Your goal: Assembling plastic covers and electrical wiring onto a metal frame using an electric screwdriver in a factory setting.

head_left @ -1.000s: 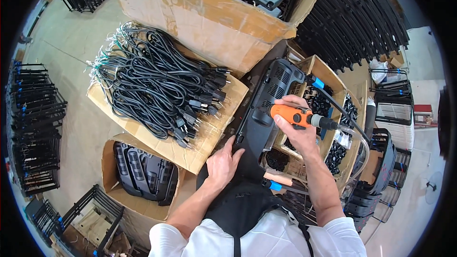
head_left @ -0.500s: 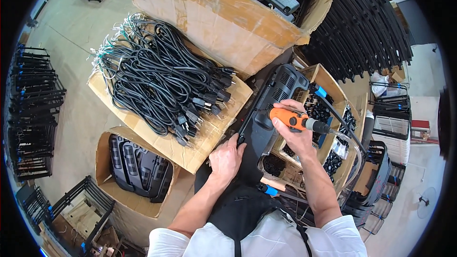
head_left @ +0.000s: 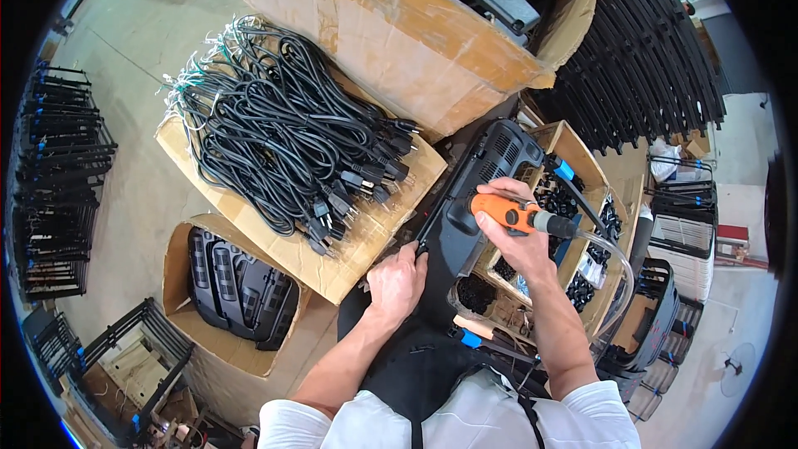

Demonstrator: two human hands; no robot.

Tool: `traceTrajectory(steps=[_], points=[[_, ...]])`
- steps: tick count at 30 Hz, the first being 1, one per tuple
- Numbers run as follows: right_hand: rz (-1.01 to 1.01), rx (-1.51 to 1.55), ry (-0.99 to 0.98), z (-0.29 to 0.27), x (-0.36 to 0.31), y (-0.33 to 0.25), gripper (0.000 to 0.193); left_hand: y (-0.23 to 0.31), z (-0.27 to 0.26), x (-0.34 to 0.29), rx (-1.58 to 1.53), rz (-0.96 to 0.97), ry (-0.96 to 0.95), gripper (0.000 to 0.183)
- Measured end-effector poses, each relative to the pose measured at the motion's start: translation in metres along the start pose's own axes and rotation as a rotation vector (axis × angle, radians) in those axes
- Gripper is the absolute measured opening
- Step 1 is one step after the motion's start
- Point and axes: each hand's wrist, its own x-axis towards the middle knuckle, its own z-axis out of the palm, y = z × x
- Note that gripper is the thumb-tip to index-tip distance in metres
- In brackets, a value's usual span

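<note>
My right hand (head_left: 513, 229) is wrapped round an orange air screwdriver (head_left: 504, 211), whose grey-black end joins a clear hose (head_left: 622, 270). The tool lies over a black plastic housing (head_left: 460, 214) with vent slots at its far end; whether its tip touches the housing is hidden by the hand. At the housing's left edge, my left hand (head_left: 397, 283) is closed with thumb and fingers on a small black part of that edge. Just left of it, a pile of black power cords (head_left: 283, 133) with plugs and bare wire ends rests on a cardboard box (head_left: 366, 262).
At right, a wooden parts bin (head_left: 573, 137) holds small black pieces, with black tubes with blue wrapping (head_left: 564, 168) beside it. A tall carton (head_left: 391, 33) stands behind the cords. An open carton (head_left: 179, 270) of black housings sits lower left. Black frames (head_left: 644, 58) are stacked at far right.
The view has shifted slightly, moving the surroundings a little in the picture. Both hands keep nearly the same place and grip, the right still round the air screwdriver.
</note>
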Motion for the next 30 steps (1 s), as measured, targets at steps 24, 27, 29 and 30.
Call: traceTrajectory(steps=[24, 27, 29, 30], points=[[-0.063, -0.218, -0.090, 0.014, 0.013, -0.008, 0.039, -0.014, 0.010, -0.002, -0.111, -0.014, -0.031, 0.028], [-0.045, -0.184, -0.083, 0.015, 0.016, -0.006, 0.035, -0.015, 0.008, -0.001, -0.119, -0.018, -0.039, 0.029], [-0.055, -0.194, -0.095, 0.013, 0.017, -0.002, 0.035, -0.016, 0.010, -0.002, -0.089, 0.016, -0.009, 0.029], [-0.052, -0.197, -0.098, 0.014, 0.017, -0.004, 0.035, -0.017, 0.011, -0.002, -0.058, 0.049, 0.017, 0.028]])
